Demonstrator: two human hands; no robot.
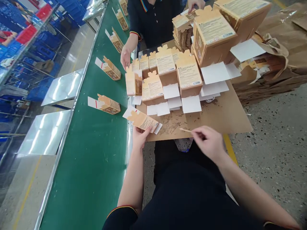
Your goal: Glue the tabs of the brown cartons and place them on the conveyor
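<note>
My left hand (140,136) grips a small printed cardboard box (144,122) near the front edge of the brown cardboard sheet (216,119). White flaps stick out at both ends of this box, and it lies tilted. Between the fingertips of my right hand (209,140) is a thin, light-coloured stick (185,130); its exact kind is unclear. That hand hovers over the sheet's near edge, apart from the box. Dark scuff marks cover the sheet between my hands. Just beyond stand several similar boxes (189,75) with scalloped top flaps and white bottom flaps.
A green conveyor belt (96,153) runs along the left, with several open boxes (109,104) lying on it. Across from me, a co-worker's hand (125,57) is close to a box. Larger stacked cartons (213,35) and brown wrapping paper (275,73) occupy the right.
</note>
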